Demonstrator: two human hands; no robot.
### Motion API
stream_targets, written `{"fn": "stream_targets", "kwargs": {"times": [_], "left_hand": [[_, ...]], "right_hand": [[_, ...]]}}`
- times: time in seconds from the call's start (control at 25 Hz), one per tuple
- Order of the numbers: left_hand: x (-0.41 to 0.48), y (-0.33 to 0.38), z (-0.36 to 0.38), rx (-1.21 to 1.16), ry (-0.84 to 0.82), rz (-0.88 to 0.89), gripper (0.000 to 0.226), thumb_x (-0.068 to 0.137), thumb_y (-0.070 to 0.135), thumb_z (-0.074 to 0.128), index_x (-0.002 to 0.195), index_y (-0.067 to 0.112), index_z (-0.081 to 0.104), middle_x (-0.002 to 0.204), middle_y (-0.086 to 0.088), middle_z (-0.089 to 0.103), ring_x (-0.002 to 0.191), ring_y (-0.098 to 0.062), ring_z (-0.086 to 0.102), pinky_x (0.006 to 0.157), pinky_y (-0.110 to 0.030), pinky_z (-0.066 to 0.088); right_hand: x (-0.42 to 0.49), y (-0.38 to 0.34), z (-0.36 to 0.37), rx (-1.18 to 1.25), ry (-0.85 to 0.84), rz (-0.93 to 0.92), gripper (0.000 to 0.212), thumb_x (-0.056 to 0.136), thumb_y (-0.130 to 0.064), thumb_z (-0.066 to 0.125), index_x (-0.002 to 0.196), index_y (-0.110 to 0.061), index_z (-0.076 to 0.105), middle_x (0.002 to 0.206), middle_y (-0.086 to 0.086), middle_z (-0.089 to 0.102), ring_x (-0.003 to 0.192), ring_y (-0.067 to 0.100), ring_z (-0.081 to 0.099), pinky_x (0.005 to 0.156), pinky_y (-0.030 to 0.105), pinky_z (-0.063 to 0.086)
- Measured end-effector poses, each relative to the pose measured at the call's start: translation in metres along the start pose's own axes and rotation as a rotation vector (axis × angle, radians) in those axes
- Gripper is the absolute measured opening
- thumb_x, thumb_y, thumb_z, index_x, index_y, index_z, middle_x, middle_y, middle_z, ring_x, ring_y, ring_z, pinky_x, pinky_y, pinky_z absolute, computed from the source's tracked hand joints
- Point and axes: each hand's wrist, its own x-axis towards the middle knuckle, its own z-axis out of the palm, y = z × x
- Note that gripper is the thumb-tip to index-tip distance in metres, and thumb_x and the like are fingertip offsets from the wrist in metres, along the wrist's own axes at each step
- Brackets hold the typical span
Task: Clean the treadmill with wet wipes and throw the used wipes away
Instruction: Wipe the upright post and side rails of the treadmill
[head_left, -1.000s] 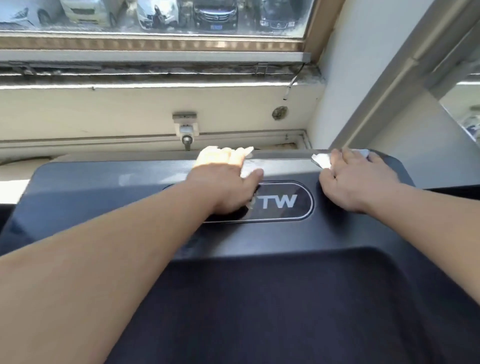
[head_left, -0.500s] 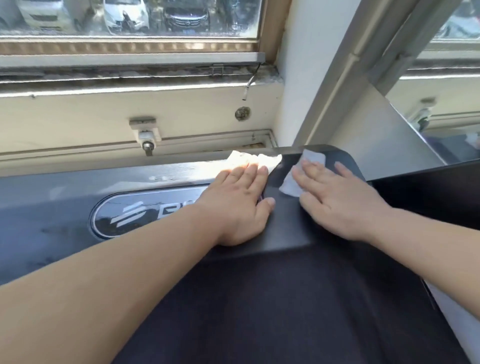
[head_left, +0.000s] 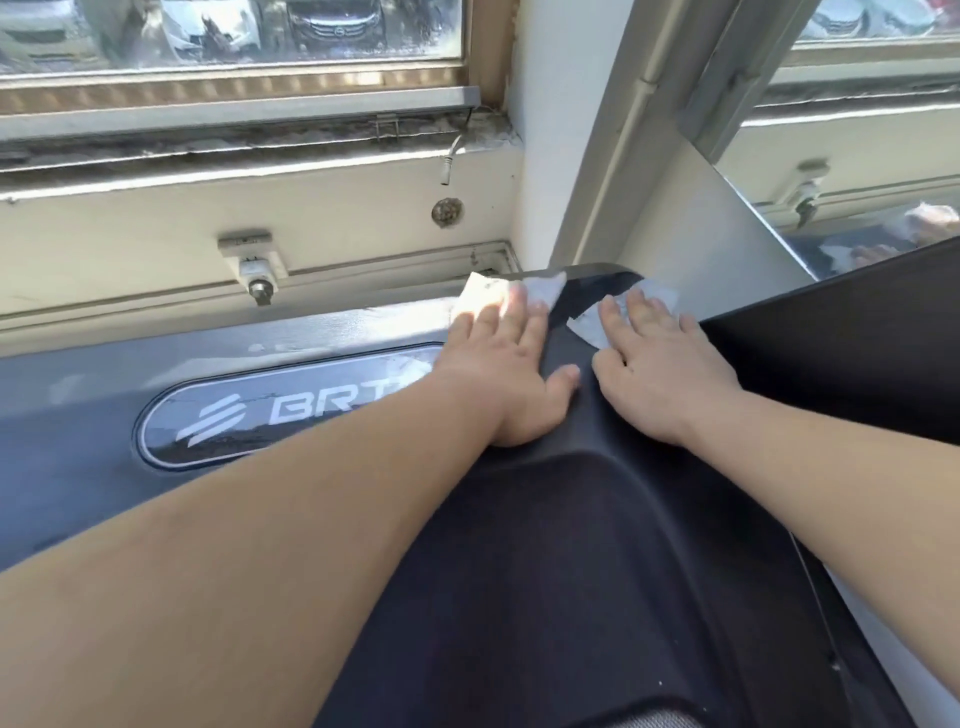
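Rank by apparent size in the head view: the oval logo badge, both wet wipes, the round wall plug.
1. Oval logo badge.
2. Left wet wipe under the left hand and right wet wipe under the right hand: alike, both partly covered, unranked.
3. Round wall plug.

Both palms are flat on the treadmill hood (head_left: 78, 395), up near its right-hand corner. The left grip (head_left: 501, 374) has straight fingers pressing down on a white wet wipe (head_left: 491, 293) that pokes out past the fingertips, half of it in sun. The right grip (head_left: 660, 374) sits just beside it, flat on a second wipe (head_left: 589, 326) right by the silver upright (head_left: 675, 130). The thumbs are close but not touching. The oval logo badge (head_left: 234, 415) reads "BRT" before the left wrist covers the rest. The dark belt (head_left: 571, 571) runs under both forearms. Behind is a cream wall (head_left: 130, 234) with a bolted bracket (head_left: 254, 265), and a window (head_left: 234, 73) with parked cars (head_left: 332, 26) outside.
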Motion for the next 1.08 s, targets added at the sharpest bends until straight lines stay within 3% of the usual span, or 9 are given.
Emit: {"fn": "stream_targets", "kwargs": {"times": [0.08, 0.2, 0.44, 0.56, 0.64, 0.72, 0.84, 0.96, 1.08], "left_hand": [[-0.013, 0.024, 0.014, 0.021, 0.019, 0.106, 0.080, 0.100, 0.059, 0.017, 0.161, 0.016, -0.013, 0.168, -0.008, -0.022, 0.154, -0.025, -0.023, 0.125, -0.048, -0.011], [-0.038, 0.041, 0.024, 0.020, 0.006, 0.171, 0.079, 0.100, 0.052, 0.017, 0.160, 0.013, -0.016, 0.167, -0.008, -0.026, 0.152, -0.023, -0.030, 0.125, -0.046, -0.013], [-0.098, 0.010, 0.035, 0.067, -0.017, 0.206, 0.082, 0.100, 0.065, 0.014, 0.159, 0.019, -0.019, 0.164, -0.003, -0.032, 0.149, -0.018, -0.035, 0.125, -0.041, -0.014], [-0.086, -0.016, 0.027, 0.087, -0.003, 0.131, 0.079, 0.101, 0.063, 0.013, 0.160, 0.019, -0.018, 0.166, -0.004, -0.028, 0.151, -0.018, -0.032, 0.125, -0.041, -0.014], [-0.060, -0.027, 0.016, 0.094, -0.001, 0.069, 0.078, 0.101, 0.062, 0.012, 0.161, 0.019, -0.016, 0.168, -0.005, -0.023, 0.154, -0.020, -0.024, 0.126, -0.042, -0.010], [-0.030, -0.036, 0.002, 0.087, -0.011, 0.006, 0.077, 0.101, 0.063, 0.011, 0.162, 0.022, -0.010, 0.171, -0.006, -0.011, 0.157, -0.024, -0.009, 0.127, -0.044, 0.000], [-0.003, -0.043, -0.008, 0.071, -0.025, -0.056, 0.073, 0.101, 0.062, 0.014, 0.163, 0.025, 0.000, 0.171, -0.008, 0.007, 0.155, -0.031, 0.013, 0.124, -0.048, 0.015], [0.009, -0.043, -0.003, 0.052, -0.013, -0.081, 0.078, 0.098, 0.068, 0.012, 0.163, 0.026, -0.002, 0.171, -0.009, 0.001, 0.157, -0.032, 0.003, 0.125, -0.051, 0.006], [0.021, -0.043, -0.006, 0.039, -0.014, -0.091, 0.088, 0.092, 0.077, 0.010, 0.163, 0.026, -0.004, 0.170, -0.009, 0.006, 0.157, -0.032, 0.002, 0.125, -0.052, 0.003]], "right_hand": [[-0.019, 0.001, 0.005, 0.005, 0.009, -0.048, 0.068, 0.100, -0.038, 0.018, 0.163, -0.027, -0.003, 0.171, 0.000, -0.010, 0.157, 0.014, -0.009, 0.128, 0.041, -0.005], [-0.047, 0.000, 0.015, 0.037, 0.006, -0.092, 0.072, 0.095, -0.039, 0.017, 0.163, -0.025, -0.003, 0.170, -0.005, -0.012, 0.155, 0.008, -0.013, 0.127, 0.038, -0.006], [-0.111, -0.019, 0.031, -0.021, 0.021, -0.231, 0.083, 0.085, -0.053, -0.004, 0.162, -0.023, 0.000, 0.169, -0.007, -0.010, 0.154, 0.003, -0.014, 0.127, 0.033, -0.009], [-0.111, -0.025, 0.026, -0.019, -0.030, -0.258, 0.078, 0.090, -0.054, -0.005, 0.163, -0.026, -0.001, 0.169, -0.010, -0.012, 0.153, 0.003, -0.016, 0.127, 0.034, -0.009], [-0.083, -0.028, 0.016, -0.003, -0.040, -0.245, 0.068, 0.099, -0.051, 0.007, 0.163, -0.028, 0.000, 0.170, -0.009, -0.011, 0.155, 0.007, -0.012, 0.127, 0.037, -0.009], [-0.040, -0.033, 0.003, -0.007, -0.059, -0.215, 0.062, 0.104, -0.046, 0.015, 0.163, -0.032, 0.001, 0.170, -0.006, -0.010, 0.157, 0.012, -0.008, 0.126, 0.042, -0.007], [0.014, -0.038, -0.013, 0.022, -0.123, -0.127, 0.059, 0.105, -0.048, 0.012, 0.162, -0.037, 0.001, 0.170, -0.004, -0.012, 0.157, 0.016, -0.008, 0.125, 0.047, -0.007], [0.044, -0.040, -0.024, 0.033, -0.143, -0.074, 0.058, 0.104, -0.050, 0.011, 0.161, -0.040, 0.004, 0.171, -0.004, -0.008, 0.157, 0.017, -0.007, 0.126, 0.047, -0.006], [0.063, -0.041, -0.043, 0.023, -0.151, -0.059, 0.057, 0.104, -0.050, 0.012, 0.160, -0.042, 0.016, 0.171, -0.006, 0.009, 0.158, 0.020, 0.005, 0.127, 0.047, 0.003]]}}
